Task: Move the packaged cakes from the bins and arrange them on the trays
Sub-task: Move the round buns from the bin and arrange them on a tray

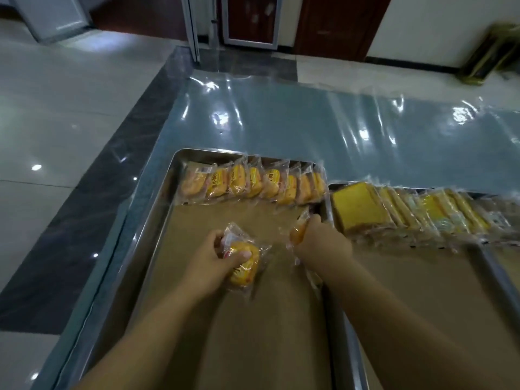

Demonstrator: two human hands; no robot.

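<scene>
Head view: left hand (pixel 213 256) grips 1 cake (pixel 244 266), right hand (pixel 323 240) pinches another cake (pixel 298 230), near the tray's (pixel 157 220) row (pixel 253 182).

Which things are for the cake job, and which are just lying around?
For the job: left hand, held round cake, right hand, pinched cake packet, round cake row, square cake row, left tray, right tray.
Just lying about: brown doors, blurry yellow thing.

Trays (pixel 157 220): at least two. Round cakes (pixel 253 182): about eight rowed at 12 o'clock, plus one in left hand (pixel 213 257), one in right hand (pixel 323 240). Square slices (pixel 363 209) at 2 o'clock: too overlapped to count.
</scene>
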